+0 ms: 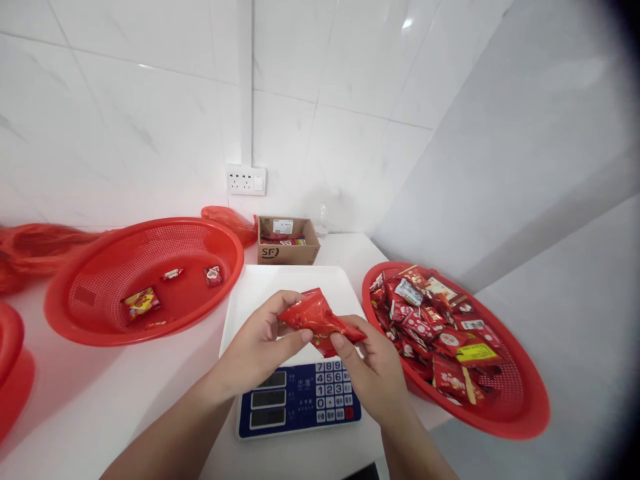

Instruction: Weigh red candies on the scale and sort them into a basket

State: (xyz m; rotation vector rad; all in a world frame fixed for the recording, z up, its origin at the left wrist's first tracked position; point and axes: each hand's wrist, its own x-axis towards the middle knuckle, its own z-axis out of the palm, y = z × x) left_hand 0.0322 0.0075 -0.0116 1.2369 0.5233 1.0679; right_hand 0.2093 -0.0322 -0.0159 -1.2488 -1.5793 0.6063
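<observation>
Head view: left hand [265,343] and right hand [373,370] both closed on the red packet [320,320], thumbs on top, fingers curled behind, left on its left end, right on its right end. Packet is over the scale [297,423], roughly where the white pan [270,283] meets the blue keypad panel; it looks creased and glossy (print on it too small to read). Scale sits toward the near edge of the tabletop [75,407], three display windows left of the keys, fingers and packet hiding part of the panel. Right basket [530,407], red, at the tabletop's right edge and reaching past it, heaped with mostly red packets, one with a yellow label. Left basket [235,247], also red, toward the back left corner, holds a few small packets, one of them yellow and red. Cardboard box [300,255], marked SF, stands near the back edge just behind the pan, open, packets inside. Red plastic bag [227,219] between left basket and box, near the wall. Another red basket [11,337] is cut off at the left of frame.
</observation>
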